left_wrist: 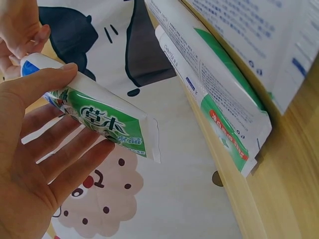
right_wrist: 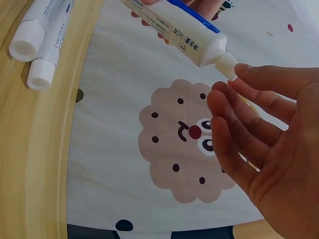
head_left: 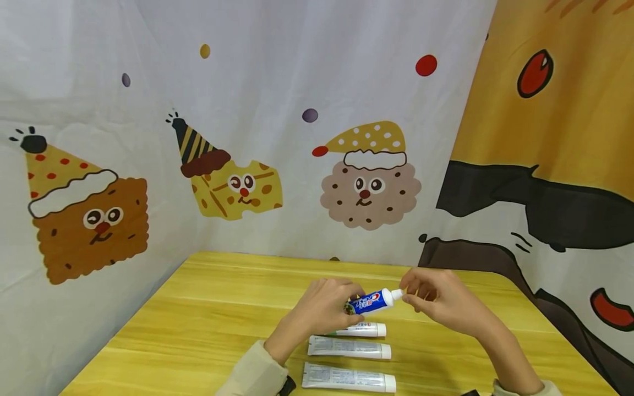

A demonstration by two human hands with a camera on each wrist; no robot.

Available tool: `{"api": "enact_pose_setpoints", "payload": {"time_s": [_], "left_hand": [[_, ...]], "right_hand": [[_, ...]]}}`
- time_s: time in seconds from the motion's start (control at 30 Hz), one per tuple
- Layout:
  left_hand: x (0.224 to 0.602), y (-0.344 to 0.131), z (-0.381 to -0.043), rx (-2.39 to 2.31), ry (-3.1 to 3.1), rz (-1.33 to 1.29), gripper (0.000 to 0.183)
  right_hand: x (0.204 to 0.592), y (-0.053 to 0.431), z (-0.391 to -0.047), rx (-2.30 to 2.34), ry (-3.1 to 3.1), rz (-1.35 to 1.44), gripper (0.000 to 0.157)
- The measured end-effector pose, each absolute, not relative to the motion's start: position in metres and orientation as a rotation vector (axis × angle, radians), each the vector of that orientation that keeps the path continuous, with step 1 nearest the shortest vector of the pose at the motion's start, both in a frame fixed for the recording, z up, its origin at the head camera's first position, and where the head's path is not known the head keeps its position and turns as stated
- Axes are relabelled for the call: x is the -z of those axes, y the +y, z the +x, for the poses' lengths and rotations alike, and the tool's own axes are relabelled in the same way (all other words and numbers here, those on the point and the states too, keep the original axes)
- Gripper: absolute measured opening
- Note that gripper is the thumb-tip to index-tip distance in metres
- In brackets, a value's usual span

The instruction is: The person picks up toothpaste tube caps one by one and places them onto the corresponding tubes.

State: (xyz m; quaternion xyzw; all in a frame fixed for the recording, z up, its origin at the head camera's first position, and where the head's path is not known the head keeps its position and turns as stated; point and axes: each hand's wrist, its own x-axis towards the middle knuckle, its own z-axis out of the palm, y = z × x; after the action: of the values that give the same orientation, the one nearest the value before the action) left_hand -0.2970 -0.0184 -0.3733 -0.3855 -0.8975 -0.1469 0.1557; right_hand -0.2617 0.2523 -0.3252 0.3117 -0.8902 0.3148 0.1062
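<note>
My left hand (head_left: 322, 306) grips a blue, white and green toothpaste tube (head_left: 369, 302) above the table, tilted with its cap end up and to the right. In the left wrist view, the thumb presses on the tube (left_wrist: 107, 119) while the fingers support it from below. The small white cap (right_wrist: 227, 65) is at the tube's neck, and my right hand (head_left: 451, 303) pinches it between thumb and index finger. The other right fingers are loosely bent. Just beneath the left hand lies a white toothpaste tube (head_left: 366, 330), partly hidden by that hand.
Two more white tubes, a middle one (head_left: 349, 347) and a nearer one (head_left: 348, 378), lie in a row with caps to the right. The wooden table (head_left: 198, 330) meets a curtain (head_left: 277, 82) printed with cartoon snacks at its back edge.
</note>
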Motion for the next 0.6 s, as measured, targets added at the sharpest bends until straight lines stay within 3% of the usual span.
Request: {"api": "enact_pose_setpoints", "payload": {"time_s": [0.3,0.6], "left_hand": [[0.3729,-0.0186,-0.2965,0.429,-2.569,-1.103,0.038],[0.3720,-0.0187,-0.2965,0.418,-2.567,-1.095,0.039]], "right_hand": [[0.3263,0.2516,-0.2629,-0.904,-2.624,0.910,0.006],[0.3238,0.2522,-0.2615,-0.861,-2.637,0.878,0.019]]}}
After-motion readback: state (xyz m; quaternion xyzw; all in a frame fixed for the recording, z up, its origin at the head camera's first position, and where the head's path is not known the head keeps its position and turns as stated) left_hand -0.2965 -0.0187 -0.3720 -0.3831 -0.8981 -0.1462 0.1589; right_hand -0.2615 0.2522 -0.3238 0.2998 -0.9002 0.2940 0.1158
